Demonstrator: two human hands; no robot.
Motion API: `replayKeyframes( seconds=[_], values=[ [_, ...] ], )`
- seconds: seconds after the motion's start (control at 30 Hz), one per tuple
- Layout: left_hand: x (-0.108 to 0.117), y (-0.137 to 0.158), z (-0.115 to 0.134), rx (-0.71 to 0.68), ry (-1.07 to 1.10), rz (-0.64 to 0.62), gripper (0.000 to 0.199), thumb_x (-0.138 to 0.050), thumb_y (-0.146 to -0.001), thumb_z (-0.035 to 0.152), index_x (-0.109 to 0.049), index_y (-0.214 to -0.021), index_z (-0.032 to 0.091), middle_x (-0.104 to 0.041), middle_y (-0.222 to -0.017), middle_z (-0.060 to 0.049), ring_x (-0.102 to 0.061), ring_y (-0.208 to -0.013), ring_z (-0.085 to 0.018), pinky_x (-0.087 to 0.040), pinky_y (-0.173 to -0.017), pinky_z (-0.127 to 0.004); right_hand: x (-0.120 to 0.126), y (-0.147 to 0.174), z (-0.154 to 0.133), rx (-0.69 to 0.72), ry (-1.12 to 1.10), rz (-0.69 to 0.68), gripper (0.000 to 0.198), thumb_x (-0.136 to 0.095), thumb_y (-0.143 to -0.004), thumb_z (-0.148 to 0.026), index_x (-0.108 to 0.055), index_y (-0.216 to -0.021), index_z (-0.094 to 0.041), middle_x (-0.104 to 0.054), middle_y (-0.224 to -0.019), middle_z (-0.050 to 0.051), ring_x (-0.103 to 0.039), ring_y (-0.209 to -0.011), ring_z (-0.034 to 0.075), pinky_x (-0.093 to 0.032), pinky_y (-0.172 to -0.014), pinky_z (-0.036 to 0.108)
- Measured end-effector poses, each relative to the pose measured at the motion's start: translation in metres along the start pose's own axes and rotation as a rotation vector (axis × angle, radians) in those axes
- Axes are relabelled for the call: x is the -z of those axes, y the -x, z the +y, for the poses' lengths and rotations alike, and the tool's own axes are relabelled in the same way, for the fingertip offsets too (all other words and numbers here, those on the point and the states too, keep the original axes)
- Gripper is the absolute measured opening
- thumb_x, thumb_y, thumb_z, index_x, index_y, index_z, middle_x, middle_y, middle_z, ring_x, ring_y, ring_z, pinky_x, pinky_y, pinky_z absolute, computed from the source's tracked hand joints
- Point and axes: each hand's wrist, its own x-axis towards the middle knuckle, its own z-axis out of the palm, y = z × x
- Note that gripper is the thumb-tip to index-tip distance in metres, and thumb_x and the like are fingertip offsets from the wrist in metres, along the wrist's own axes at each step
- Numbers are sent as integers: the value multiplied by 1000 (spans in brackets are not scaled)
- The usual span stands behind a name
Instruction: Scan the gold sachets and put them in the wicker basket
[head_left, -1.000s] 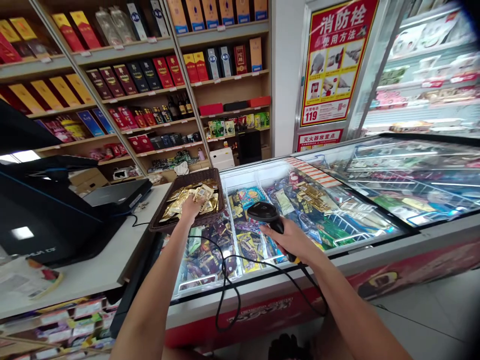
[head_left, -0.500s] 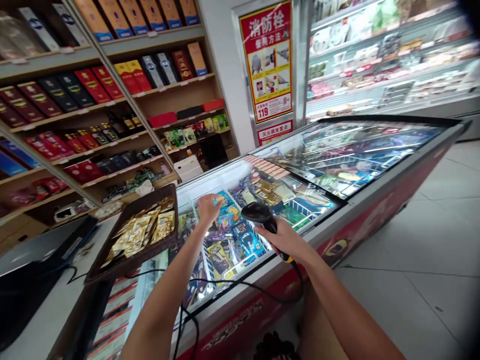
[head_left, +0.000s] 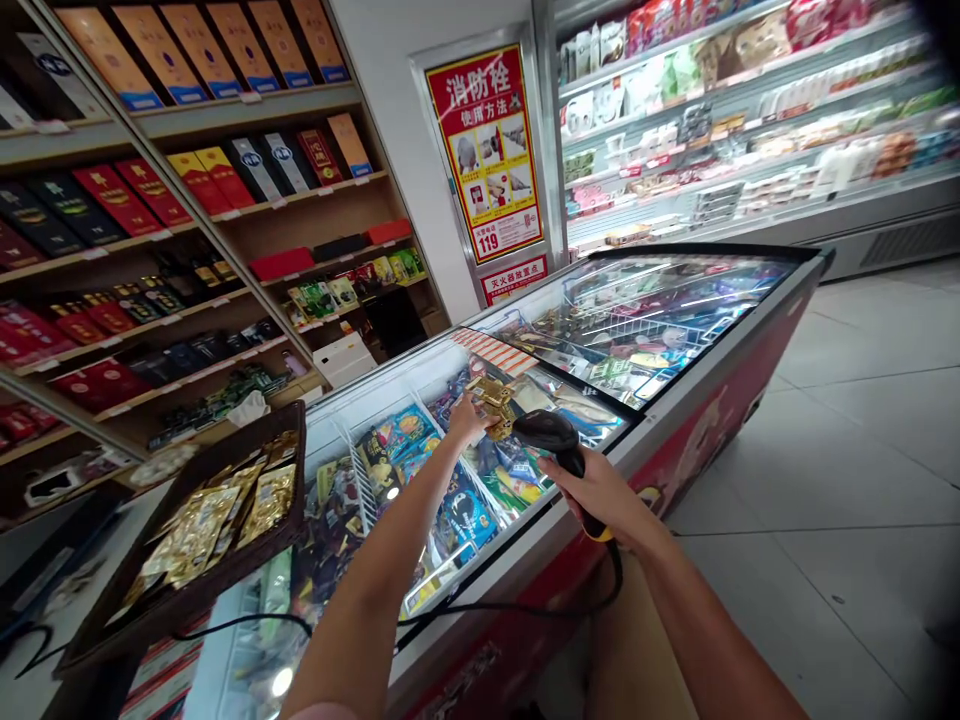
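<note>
In my right hand is a black barcode scanner, its head pointing left toward the gold packets. The hand's fingers wrap round the scanner's handle. My left hand reaches across the freezer's glass top, fingers closed on the edge of the gold foil packets. The fingertips are partly hidden by the packets. Beneath the glass of the chest freezer lie colourful ice cream packs in white wire baskets. From the scanner a black cable runs left under my left forearm.
A dark brown tray holding more gold packets stands at the left. Behind are shelves of boxed goods. A red fire-hydrant poster hangs on the wall, and a lit refrigerated display stands at the back right.
My left hand has moved right across the glass and closed on the gold packets. The scanner stays in my right hand, its head now close to them. The view has turned right.
</note>
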Motion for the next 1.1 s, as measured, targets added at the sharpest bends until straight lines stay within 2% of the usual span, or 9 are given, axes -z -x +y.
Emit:
replayKeyframes(
  seconds=[0.17,0.23,0.3,0.4,0.5,0.57,0.73,0.87,1.1],
  values=[
    [38,24,-23,1,-254,-141,74,-84,-57,41,-57,-122,17,-56,-133,-16,-50,-124,-34,-40,-96,-33,-18,-1,-6,14,31,-35,34,-60,-84,-55,-47,-81,-23,-45,-41,-8,-44,-34,12,-36,-37,22],
    [57,36,-37,1,-263,-201,74,-87,-52,36,-59,-118,19,-59,-132,-14,-54,-120,-32,-42,-94,-32,-28,0,-7,42,38,-53,35,-60,-84,-55,-47,-80,-23,-44,-41,-8,-44,-33,12,-36,-37,22],
    [74,50,-52,79,-188,-221,75,-90,-43,31,-61,-112,20,-62,-127,-13,-58,-114,-33,-45,-87,-31,-38,2,-7,78,37,-80,36,-60,-83,-55,-47,-79,-22,-44,-42,-8,-44,-33,11,-36,-37,22],
    [90,75,-76,264,68,-159,56,-89,-39,26,-63,-89,19,-70,-104,-11,-62,-104,-34,-48,-76,-31,-53,6,-9,108,62,-115,37,-61,-83,-56,-48,-78,-22,-44,-43,-8,-44,-33,11,-36,-37,22],
    [98,101,-97,327,273,-93,31,-82,-55,33,-58,-66,19,-66,-71,-6,-66,-83,-28,-49,-66,-31,-69,11,-14,123,85,-149,36,-61,-83,-55,-51,-82,-21,-44,-42,-8,-44,-34,11,-36,-37,22],
    [103,118,-109,320,382,-53,27,-74,-67,39,-55,-62,19,-61,-62,-3,-65,-71,-23,-50,-63,-31,-80,14,-18,141,88,-176,35,-62,-83,-55,-52,-85,-21,-44,-42,-8,-44,-34,11,-36,-37,22],
    [124,147,-133,284,654,153,25,-60,-79,44,-52,-74,21,-63,-69,0,-66,-69,-18,-55,-67,-33,-108,22,-33,153,61,-263,35,-62,-82,-54,-51,-85,-21,-45,-44,-8,-43,-35,11,-35,-37,22],
    [141,166,-145,227,874,294,25,-64,-77,42,-51,-78,21,-61,-67,2,-63,-63,-14,-57,-69,-34,-130,30,-44,137,76,-330,34,-64,-82,-52,-52,-85,-21,-45,-43,-9,-41,-34,10,-34,-38,21],
    [157,191,-155,172,964,339,34,-70,-72,47,-50,-79,21,-54,-62,5,-58,-58,-12,-56,-66,-31,-153,37,-49,121,55,-414,33,-60,-85,-53,-50,-82,-21,-43,-41,-9,-41,-32,10,-32,-36,21]
  ],
)
